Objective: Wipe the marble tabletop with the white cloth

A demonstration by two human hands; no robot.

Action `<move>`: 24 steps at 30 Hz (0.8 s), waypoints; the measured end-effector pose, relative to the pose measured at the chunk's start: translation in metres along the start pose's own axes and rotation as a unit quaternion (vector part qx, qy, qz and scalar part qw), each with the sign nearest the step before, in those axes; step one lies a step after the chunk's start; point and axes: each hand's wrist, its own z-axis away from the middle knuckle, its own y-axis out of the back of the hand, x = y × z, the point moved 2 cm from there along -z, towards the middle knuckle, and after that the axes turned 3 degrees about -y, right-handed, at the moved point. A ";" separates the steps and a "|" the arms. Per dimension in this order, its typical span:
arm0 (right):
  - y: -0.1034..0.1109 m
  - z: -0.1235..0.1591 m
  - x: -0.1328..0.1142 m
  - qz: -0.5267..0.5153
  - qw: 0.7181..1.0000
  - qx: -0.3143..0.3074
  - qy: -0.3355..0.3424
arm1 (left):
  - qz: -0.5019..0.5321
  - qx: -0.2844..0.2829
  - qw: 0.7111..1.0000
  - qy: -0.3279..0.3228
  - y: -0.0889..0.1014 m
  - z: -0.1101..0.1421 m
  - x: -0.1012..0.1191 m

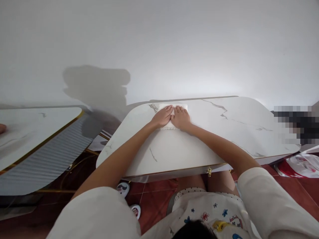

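Note:
A folded white cloth lies flat on a white, grey-veined marble-look tabletop, near its far edge. My left hand rests palm down on the cloth's left part, its fingers stretched out and pointing inward. Beside it my right hand presses flat on the right part, fingers extended forward. The two hands nearly touch at the thumbs. Parts of the cloth are hidden beneath both palms.
A pale wall rises behind the table. At left stands a second marble-look table with gold trim, a person's hand at its edge. A brass-coloured fitting hangs at the front edge. A white-and-red bag sits at right.

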 end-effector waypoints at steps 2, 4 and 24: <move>0.001 0.022 -0.013 -0.008 1.000 0.000 0.012 | -0.002 0.008 1.000 0.003 0.004 0.027 0.010; 0.003 0.044 -0.027 -0.022 0.999 -0.003 0.027 | -0.008 0.019 1.000 0.010 0.008 0.057 0.022; 0.046 0.113 0.044 -0.011 0.996 -0.049 0.073 | 0.029 0.043 0.995 0.090 0.009 0.056 0.145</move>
